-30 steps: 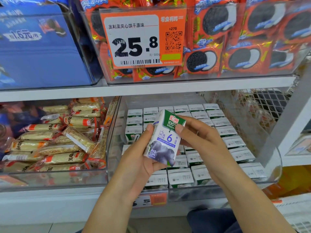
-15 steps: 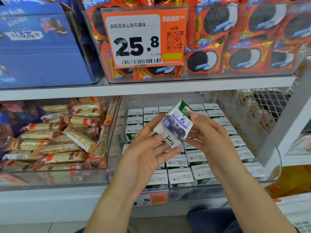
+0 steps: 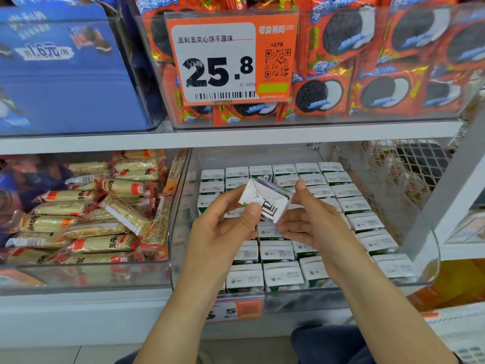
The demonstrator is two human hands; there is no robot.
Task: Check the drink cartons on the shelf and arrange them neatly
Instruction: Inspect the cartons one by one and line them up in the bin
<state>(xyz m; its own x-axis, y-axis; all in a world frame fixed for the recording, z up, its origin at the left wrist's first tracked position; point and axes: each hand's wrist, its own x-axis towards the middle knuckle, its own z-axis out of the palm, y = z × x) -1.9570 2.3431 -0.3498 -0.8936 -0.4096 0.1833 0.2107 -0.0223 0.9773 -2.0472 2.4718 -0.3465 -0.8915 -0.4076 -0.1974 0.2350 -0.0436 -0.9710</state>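
Cardboard, folded and seamed, is what faces you: the drink carton (image 3: 265, 202) you hold is tipped so its flat white end panel, with diagonal fold flaps and a black barcode, looks back at you, and its long axis runs away from you toward the back of the shelf, slightly upward. Your left hand (image 3: 223, 232) pinches its near left edge, thumb on the panel beside the barcode, fingers curled under. Your right hand (image 3: 317, 222) grips the right side, thumb raised along the upper edge, fingertips at the lower corner. The carton hangs just above the clear plastic bin (image 3: 430, 248), whose glossy front wall curves at its corners. Below the carton, the other cartons (image 3: 282, 275) stand upright in tight rows, their matte white tops showing small printed marks. Left of the bin, crinkly film-wrapped snack bars (image 3: 86, 227) lie heaped. Above the bin, an orange price card (image 3: 231, 59) reads 25.8 before shiny red cookie packets (image 3: 385, 90).
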